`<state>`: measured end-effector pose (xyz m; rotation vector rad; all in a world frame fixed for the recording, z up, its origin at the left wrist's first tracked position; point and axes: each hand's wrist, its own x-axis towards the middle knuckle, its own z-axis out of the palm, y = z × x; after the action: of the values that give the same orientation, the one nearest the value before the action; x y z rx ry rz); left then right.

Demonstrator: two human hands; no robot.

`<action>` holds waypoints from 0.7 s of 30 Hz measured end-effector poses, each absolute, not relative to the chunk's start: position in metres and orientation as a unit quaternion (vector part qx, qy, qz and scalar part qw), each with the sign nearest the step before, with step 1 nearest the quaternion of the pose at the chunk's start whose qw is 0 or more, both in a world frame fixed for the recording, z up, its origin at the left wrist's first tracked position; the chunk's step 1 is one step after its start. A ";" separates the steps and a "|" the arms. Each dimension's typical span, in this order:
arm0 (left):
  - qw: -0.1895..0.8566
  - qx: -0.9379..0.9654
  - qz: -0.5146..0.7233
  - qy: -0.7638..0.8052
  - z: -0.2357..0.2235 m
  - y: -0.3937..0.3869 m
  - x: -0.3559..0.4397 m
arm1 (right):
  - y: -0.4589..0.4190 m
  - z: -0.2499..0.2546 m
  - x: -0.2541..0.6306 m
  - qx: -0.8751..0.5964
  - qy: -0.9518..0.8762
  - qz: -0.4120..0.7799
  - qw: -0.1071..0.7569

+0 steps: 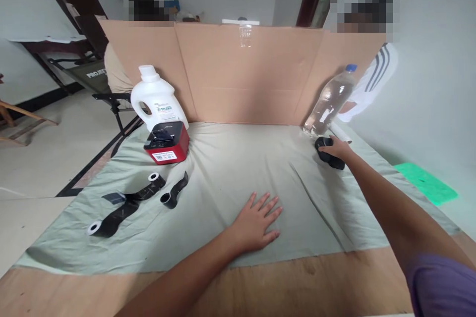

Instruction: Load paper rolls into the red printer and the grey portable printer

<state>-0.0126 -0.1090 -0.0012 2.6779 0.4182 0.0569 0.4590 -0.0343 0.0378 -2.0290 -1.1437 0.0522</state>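
At the right side of the green-grey cloth, my right hand [337,149] is closed around a small black rounded object [330,157], whose exact kind I cannot make out. The thumb lies across its top, and the other fingers are partly hidden. My left hand [256,222] rests flat on the cloth near the middle front, fingers spread and holding nothing. Just behind the black object leans a clear plastic bottle [330,101] with a blue cap. A white roll [340,131] lies beside that bottle, partly covered by my right hand.
A cardboard screen [245,74] stands across the back, with two people behind it. On the left are a white detergent jug [159,96], a red-and-black label printer [168,143] and unrolled black paper rolls [119,217]. A green plastic piece [426,182] sits beyond the right edge.
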 end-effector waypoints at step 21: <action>0.178 0.974 0.063 0.122 -0.011 -0.120 -0.016 | -0.027 0.064 0.109 -0.815 -0.561 0.116 0.082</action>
<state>-0.0156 -0.1202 -0.0108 2.7565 0.3464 0.1776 0.1090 -0.0265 0.0640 -2.4349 -1.6761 0.3477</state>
